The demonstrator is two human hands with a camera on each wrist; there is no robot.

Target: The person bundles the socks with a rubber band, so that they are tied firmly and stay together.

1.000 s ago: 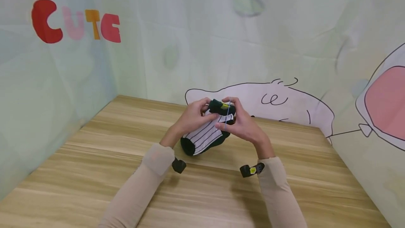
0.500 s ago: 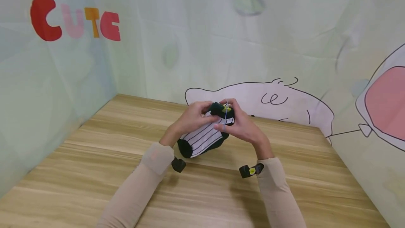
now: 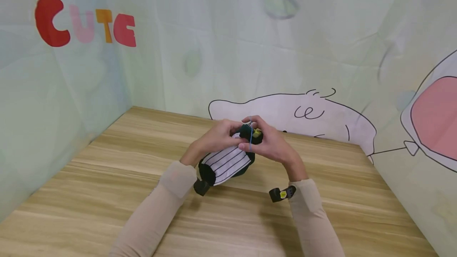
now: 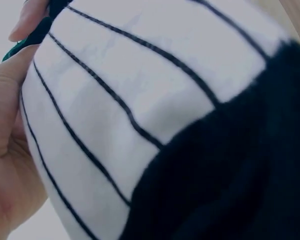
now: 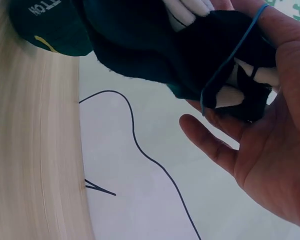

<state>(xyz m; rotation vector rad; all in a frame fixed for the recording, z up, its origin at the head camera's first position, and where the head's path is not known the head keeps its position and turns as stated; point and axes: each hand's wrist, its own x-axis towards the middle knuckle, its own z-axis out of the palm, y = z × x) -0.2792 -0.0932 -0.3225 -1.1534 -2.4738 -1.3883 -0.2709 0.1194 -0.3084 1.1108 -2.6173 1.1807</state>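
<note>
Currently, pale printed backdrop (image 3: 164, 50) seen along far and left edges of wooden bench (image 3: 107, 169). Striped sock bundle (image 3: 228, 162) held above bench, short of far edge — dark toe (image 3: 208, 174) pointed toward near-left corner. Bundle pinched by left hand (image 3: 217, 137) near dark rolled cuff (image 3: 245, 132); cuff end enclosed by bent fingers of right hand (image 3: 273, 142). Blue band (image 3: 250, 140) stretched between right thumb and finger — passed across cuff, beside small yellow patch (image 3: 257, 132).
</note>
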